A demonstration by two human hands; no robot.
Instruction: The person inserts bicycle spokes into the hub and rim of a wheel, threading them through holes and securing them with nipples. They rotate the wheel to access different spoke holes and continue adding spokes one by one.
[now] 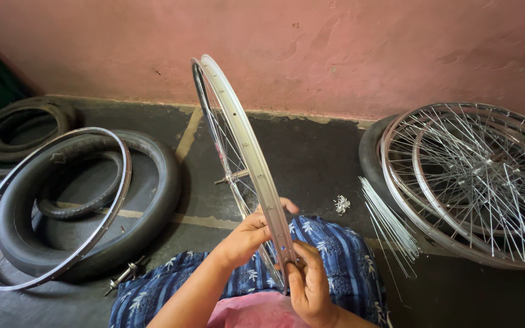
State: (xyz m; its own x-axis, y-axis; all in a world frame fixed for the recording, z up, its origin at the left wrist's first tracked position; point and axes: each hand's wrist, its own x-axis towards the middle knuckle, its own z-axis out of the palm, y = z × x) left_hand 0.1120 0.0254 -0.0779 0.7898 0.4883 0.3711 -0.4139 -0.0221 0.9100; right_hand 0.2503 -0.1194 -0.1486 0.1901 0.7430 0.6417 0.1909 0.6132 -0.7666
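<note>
Head view: a spoked bicycle wheel [238, 152] is held upright, edge-on, over a lap covered in blue floral cloth [335, 255]. The near part of its silver rim is gripped by both hands. The left hand [247, 237] is closed around the rim from the left side, thumb on the outer face, fingers tucked in among the spokes. The right hand [307, 282] is pinched on the rim's lowest bit, fingertips pressed on the metal strip. The wheel's axle [231, 177] can be seen sticking out sideways at the hub.

Not much in the way of containers here, honestly. The closest thing is the black tyre [153, 200] laid flat on the dark floor to the left, with a smaller tyre [86, 194] nested inside it and a bare silver rim [44, 212] laid across the top. Another tyre [7, 130] is lying further back by the pink wall [366, 54].

On the right, finished spoked wheels [475, 176] are stacked flat. Just beside them a bundle of loose spokes [387, 222] is fanned out, with a small pile of spoke nipples [341, 205] near it. A spare hub axle [126, 273] is left on the floor by the left knee.
</note>
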